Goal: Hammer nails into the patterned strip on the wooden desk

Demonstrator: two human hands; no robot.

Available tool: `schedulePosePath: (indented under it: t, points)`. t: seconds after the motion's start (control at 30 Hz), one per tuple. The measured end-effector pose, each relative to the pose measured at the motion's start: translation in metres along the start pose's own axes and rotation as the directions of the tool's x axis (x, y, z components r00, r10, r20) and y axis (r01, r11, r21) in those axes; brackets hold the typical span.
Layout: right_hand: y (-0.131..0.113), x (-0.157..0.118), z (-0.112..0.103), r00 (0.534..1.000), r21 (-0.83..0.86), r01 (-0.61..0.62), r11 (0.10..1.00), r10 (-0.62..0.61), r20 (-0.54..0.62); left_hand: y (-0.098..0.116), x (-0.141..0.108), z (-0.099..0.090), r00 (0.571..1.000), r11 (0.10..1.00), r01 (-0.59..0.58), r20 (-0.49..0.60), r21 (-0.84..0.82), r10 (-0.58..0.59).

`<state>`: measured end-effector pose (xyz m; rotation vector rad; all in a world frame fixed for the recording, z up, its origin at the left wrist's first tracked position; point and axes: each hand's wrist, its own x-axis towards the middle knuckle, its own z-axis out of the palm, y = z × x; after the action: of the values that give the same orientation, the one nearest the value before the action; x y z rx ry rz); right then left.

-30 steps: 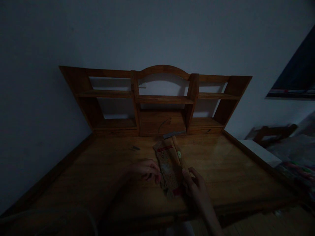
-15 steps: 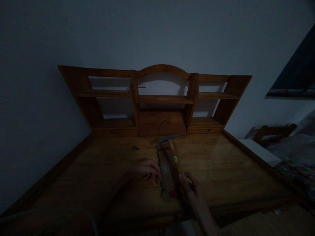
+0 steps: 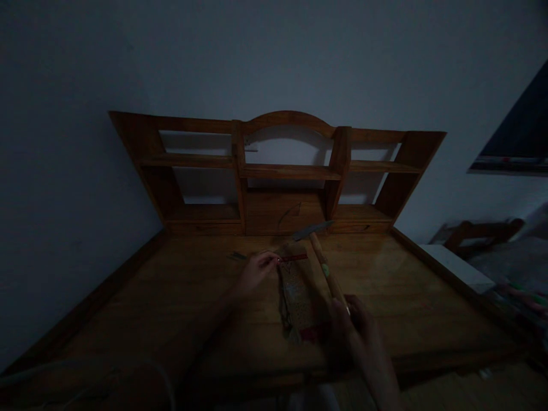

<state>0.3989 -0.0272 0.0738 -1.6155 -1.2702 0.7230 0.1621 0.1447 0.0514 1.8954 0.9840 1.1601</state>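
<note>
In the head view my right hand [image 3: 357,325] is closed round the lower end of a hammer's wooden handle. The hammer [image 3: 322,254] slants away from me, its long metal head raised over the far end of a flat brownish piece [image 3: 299,291] with speckles and red strips at both ends. My left hand [image 3: 259,268] is at the far left corner of that piece, thumb and fingertips pinched beside the far red strip. A tiny bright spot shows at the fingertips; what they hold is too small and dark to name.
A few small thin dark items [image 3: 237,256] lie on the wooden desk [image 3: 385,285] left of the flat piece. A wooden shelf unit [image 3: 291,171] stands along the back. A white surface [image 3: 458,265] and a chair [image 3: 490,231] are to the right. The room is dim.
My left hand has moved away from me, from the flat piece's middle left edge to its far corner. My right hand has shifted right and lifted the hammer off the piece.
</note>
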Motion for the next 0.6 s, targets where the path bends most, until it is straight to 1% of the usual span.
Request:
schedulePosePath:
  t: [0.03, 0.1, 0.2, 0.3, 0.4, 0.5, 0.6]
  points:
    - [-0.002, 0.000, -0.006, 1.000, -0.034, -0.004, 0.999, 0.004, -0.019, 0.000, 0.002, 0.003, 0.999, 0.999, -0.020, -0.030, 0.051, 0.022]
    - [-0.006, 0.000, -0.017, 0.999, -0.104, -0.012, 0.994, 0.007, -0.051, -0.001, 0.005, 0.009, 0.998, 0.989, -0.045, -0.041, 0.143, 0.051]
    - [-0.011, -0.003, -0.031, 0.997, -0.211, 0.009, 0.977, -0.026, -0.076, 0.000, 0.009, 0.015, 0.998, 0.972, -0.060, -0.013, 0.229, 0.064]
    - [-0.012, -0.005, -0.042, 0.991, -0.314, 0.073, 0.947, -0.103, -0.081, 0.000, 0.012, 0.019, 0.998, 0.962, -0.057, 0.028, 0.266, 0.051]
    - [-0.013, -0.006, -0.048, 0.988, -0.366, 0.124, 0.922, -0.151, -0.044, -0.004, 0.015, 0.021, 0.994, 0.963, -0.094, 0.081, 0.251, 0.076]
    - [-0.014, -0.008, -0.051, 0.985, -0.377, 0.160, 0.912, -0.172, 0.002, -0.010, 0.016, 0.023, 0.987, 0.971, -0.137, 0.116, 0.196, 0.115]
    - [-0.013, -0.010, -0.053, 0.981, -0.413, 0.176, 0.894, -0.195, -0.005, -0.013, 0.016, 0.025, 0.982, 0.982, -0.147, 0.135, 0.117, 0.131]
